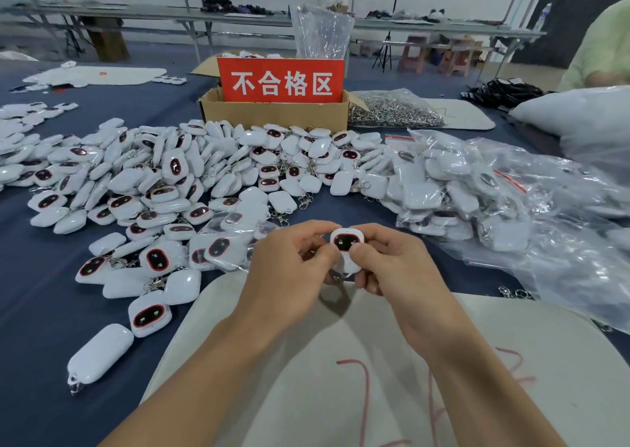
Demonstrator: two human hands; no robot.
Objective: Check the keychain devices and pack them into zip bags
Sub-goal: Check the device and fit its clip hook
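Observation:
Both hands hold one white keychain device [347, 242] with a dark, red-rimmed screen, upright above a white mat [341, 378]. My left hand [289, 269] grips its left side and my right hand [395, 266] its right side, both thumbs on its face. Its metal clasp hangs below, partly hidden by my fingers. A large heap of loose keychain devices [177, 174] covers the blue table to the left and behind. Bagged devices in clear zip bags [477, 194] are heaped to the right.
A cardboard box [272, 114] with a red sign [280, 81] stands behind the heap. A bag of metal rings [392, 109] lies to its right. Another person's green sleeve [603, 48] is at the far right, beside a white sack [579, 116].

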